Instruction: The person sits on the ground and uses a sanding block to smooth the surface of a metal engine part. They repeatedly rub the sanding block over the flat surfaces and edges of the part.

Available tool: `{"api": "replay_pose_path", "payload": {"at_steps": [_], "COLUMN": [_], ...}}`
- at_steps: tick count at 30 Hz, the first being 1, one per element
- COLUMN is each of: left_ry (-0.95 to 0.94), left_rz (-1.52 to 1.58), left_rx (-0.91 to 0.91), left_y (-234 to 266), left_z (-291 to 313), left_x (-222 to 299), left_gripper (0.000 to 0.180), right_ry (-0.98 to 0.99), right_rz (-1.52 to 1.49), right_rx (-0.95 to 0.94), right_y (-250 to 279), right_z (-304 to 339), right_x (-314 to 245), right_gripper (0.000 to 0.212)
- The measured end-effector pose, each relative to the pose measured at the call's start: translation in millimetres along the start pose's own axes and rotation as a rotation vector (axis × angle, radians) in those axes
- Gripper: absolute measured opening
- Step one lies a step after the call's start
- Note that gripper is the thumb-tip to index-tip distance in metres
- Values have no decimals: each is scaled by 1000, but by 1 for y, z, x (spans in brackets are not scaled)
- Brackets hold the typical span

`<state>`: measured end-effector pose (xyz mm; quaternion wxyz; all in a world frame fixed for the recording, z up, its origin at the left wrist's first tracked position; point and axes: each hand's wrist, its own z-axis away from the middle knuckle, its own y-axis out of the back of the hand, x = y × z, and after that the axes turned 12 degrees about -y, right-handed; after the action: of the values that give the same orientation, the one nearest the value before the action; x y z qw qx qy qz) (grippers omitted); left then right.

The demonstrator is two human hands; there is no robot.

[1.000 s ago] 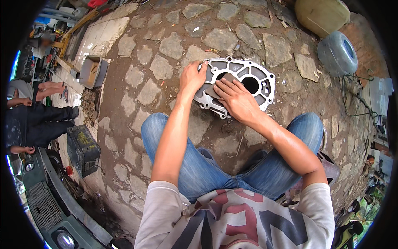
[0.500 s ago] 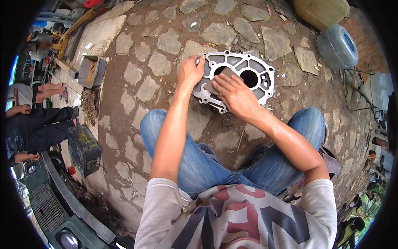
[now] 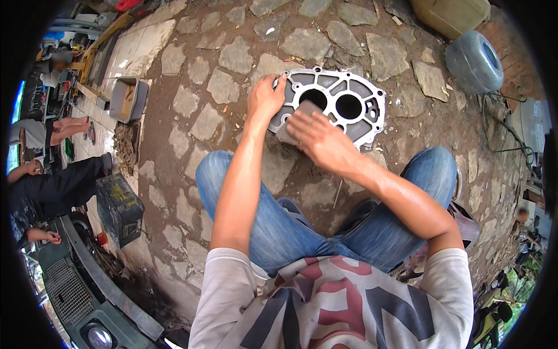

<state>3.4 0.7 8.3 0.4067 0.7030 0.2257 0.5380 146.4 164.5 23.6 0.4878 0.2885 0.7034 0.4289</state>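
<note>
A grey cast-metal gearbox housing (image 3: 332,106) with two large round holes and bolt holes along its rim lies on the stone ground in front of me. My left hand (image 3: 268,99) grips its left edge, fingers curled over the rim. Under the fingers of my right hand (image 3: 319,138) is a brownish-grey sheet of sandpaper (image 3: 308,107), pressed flat on the housing's lower left face. That hand hides part of the sheet and the near rim.
A rectangular basin (image 3: 139,102) and a dark box (image 3: 120,210) stand at left, near a person in dark trousers (image 3: 64,183) and a green vehicle front (image 3: 67,285). A bluish water jug (image 3: 474,61) and a yellowish container (image 3: 447,17) sit at far right.
My right hand and the sandpaper have slid left and slightly nearer across the housing, uncovering more of the left hole. My left hand keeps its grip on the edge.
</note>
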Motion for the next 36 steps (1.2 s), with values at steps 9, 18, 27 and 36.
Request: {"api": "replay_pose_path", "payload": {"at_steps": [9, 18, 27, 36], "left_ry": [25, 32, 20, 16], "left_rz": [4, 2, -14, 6], "left_rx": [-33, -26, -9, -41], "left_y": [-3, -5, -6, -1], "left_z": [-3, -1, -1, -5], "left_x": [-2, -5, -4, 1], "left_gripper": [52, 51, 47, 48], "right_ry": [-25, -56, 58, -29], "right_rz": [8, 2, -30, -92], "right_rx": [13, 11, -51, -60], "right_y": [1, 1, 1, 9], "right_z": [-5, -11, -15, -21], "right_x": [7, 11, 12, 20], "right_gripper": [50, 51, 48, 48]}}
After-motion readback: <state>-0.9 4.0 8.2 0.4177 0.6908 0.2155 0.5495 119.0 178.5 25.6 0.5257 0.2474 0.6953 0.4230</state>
